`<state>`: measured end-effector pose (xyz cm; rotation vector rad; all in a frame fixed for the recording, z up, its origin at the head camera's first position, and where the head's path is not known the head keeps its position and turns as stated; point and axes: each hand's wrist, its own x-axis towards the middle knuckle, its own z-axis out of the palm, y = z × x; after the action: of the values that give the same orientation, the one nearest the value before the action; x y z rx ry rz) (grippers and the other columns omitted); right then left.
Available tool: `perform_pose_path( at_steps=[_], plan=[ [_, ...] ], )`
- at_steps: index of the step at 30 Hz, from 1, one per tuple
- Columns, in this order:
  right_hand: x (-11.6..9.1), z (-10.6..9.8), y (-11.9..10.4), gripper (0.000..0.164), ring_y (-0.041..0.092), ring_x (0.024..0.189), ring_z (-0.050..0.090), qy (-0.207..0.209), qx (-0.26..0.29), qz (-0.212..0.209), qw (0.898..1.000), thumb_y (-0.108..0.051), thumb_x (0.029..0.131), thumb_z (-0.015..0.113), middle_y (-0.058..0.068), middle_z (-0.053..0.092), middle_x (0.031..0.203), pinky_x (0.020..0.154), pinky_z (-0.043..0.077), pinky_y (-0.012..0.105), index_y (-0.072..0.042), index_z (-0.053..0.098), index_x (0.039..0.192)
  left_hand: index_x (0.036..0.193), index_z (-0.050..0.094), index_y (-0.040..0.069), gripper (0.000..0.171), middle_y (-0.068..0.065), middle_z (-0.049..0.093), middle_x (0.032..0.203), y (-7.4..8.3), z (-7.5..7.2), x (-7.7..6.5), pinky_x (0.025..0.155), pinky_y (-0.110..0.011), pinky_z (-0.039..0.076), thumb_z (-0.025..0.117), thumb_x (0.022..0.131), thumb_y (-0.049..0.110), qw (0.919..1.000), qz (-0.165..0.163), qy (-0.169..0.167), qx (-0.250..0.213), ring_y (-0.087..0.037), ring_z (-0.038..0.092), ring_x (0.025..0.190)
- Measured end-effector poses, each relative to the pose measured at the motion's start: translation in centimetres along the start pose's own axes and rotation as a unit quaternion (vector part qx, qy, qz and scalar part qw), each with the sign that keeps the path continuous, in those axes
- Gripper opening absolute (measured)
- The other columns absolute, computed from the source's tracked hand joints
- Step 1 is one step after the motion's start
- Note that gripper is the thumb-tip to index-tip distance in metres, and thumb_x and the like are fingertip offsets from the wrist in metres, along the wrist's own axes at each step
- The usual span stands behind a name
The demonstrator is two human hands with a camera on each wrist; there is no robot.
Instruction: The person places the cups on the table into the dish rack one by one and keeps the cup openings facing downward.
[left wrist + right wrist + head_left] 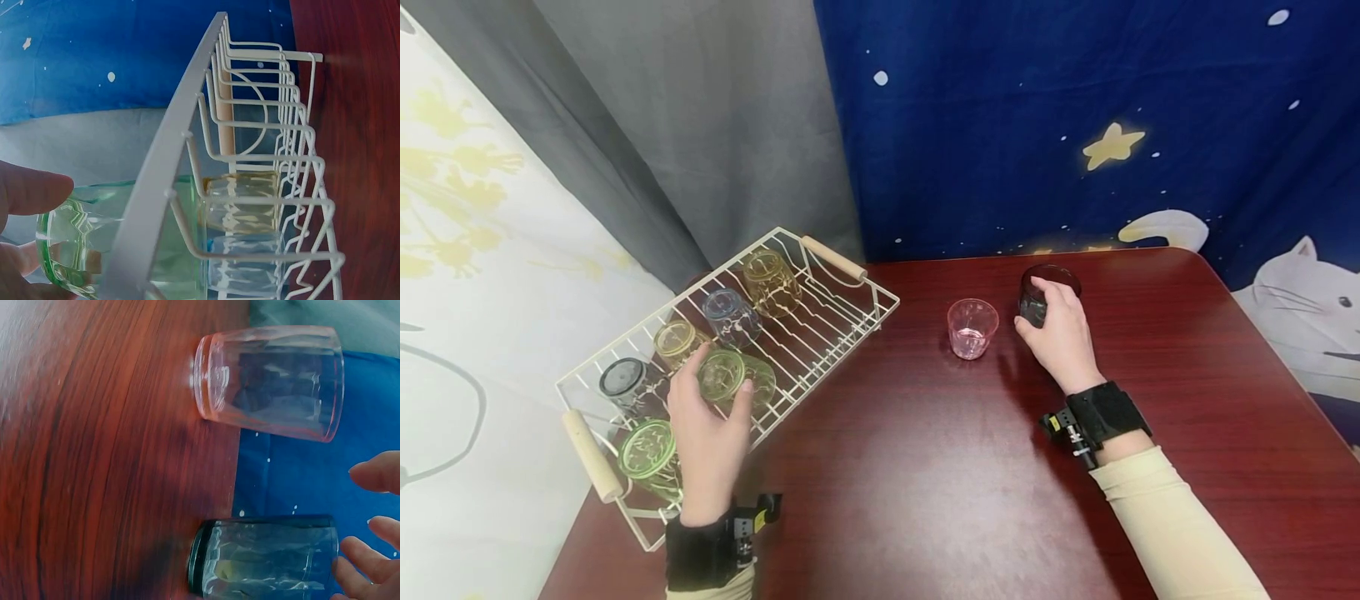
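Note:
My left hand [709, 433] is at a wire rack, its thumb and fingers around the base end of an upside-down green glass [722, 377]. In the left wrist view the thumb [37, 190] lies against that green glass [150, 231], and fingertips show beyond it. On the table at the right, my right hand [1060, 337] reaches over a dark glass [1033, 310]. The right wrist view shows the fingers [362, 562] spread at the dark glass's [269, 556] rim, the thumb apart from it. A pink glass [972, 329] stands upright just left of it.
The white wire rack [820, 379] with wooden handles [591, 457] stands at the left. In it are an amber glass [771, 283], a blue glass [730, 317], a yellow glass [676, 342], a grey glass [628, 383] and another green glass [651, 454]. Curtains hang behind the table.

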<state>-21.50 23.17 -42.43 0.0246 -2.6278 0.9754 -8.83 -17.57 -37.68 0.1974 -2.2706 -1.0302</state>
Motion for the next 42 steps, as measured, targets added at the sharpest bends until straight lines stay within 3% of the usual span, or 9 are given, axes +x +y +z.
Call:
perform_pose_path(
  at_steps=[10,19,25,32,42],
  plan=[
    [0.4,0.2,0.5,0.06,0.045,0.128,0.045,-0.008,-0.024,-0.02,0.999,-0.01,0.082,0.066,0.028,0.047,0.138,0.105,0.039,0.058,0.003,0.047,0.138,0.142,0.044,0.003,0.066,-0.019,0.049,0.141,-0.9,-0.2,-0.5,0.111,-0.053,0.03,0.07,0.081,0.003,0.9998,-0.014,-0.007,0.012,-0.034,0.041,0.132],
    [0.7,0.3,0.6,0.062,0.047,0.125,0.045,-0.034,-0.095,-0.044,0.994,-0.011,0.082,0.067,0.031,0.05,0.134,0.105,0.04,0.059,0.009,0.046,0.137,0.143,0.042,0.001,0.065,-0.023,0.048,0.138,-1.1,-0.6,-0.7,0.111,-0.054,0.029,0.067,0.084,0.002,0.9977,-0.044,-0.036,0.036,-0.038,0.041,0.129],
    [0.8,0.4,0.5,0.06,0.046,0.122,0.046,-0.042,-0.128,-0.059,0.989,-0.011,0.081,0.067,0.032,0.053,0.128,0.109,0.035,0.055,0.012,0.048,0.134,0.142,0.042,0.0,0.063,-0.024,0.049,0.138,-1.3,-0.8,-0.8,0.112,-0.055,0.029,0.067,0.084,0.003,0.9968,-0.044,-0.046,0.049,-0.04,0.042,0.129],
    [0.8,0.9,0.4,0.048,0.046,0.111,0.052,-0.004,-0.151,-0.091,0.984,-0.006,0.08,0.063,0.032,0.059,0.115,0.1,0.04,0.054,0.014,0.055,0.123,0.141,0.04,-0.004,0.063,-0.028,0.047,0.137,-1.5,-0.7,-0.8,0.111,-0.057,0.03,0.066,0.084,0.002,0.994,-0.043,-0.078,0.064,-0.043,0.043,0.128],
    [0.9,1.6,0.1,0.038,0.046,0.099,0.055,0.046,-0.167,-0.073,0.982,-0.004,0.079,0.06,0.028,0.062,0.105,0.087,0.041,0.056,0.009,0.061,0.115,0.143,0.036,-0.006,0.063,-0.03,0.043,0.138,-1.5,-0.5,-0.8,0.113,-0.057,0.028,0.062,0.087,0.002,0.9889,-0.048,-0.113,0.084,-0.044,0.038,0.131]
  ],
)
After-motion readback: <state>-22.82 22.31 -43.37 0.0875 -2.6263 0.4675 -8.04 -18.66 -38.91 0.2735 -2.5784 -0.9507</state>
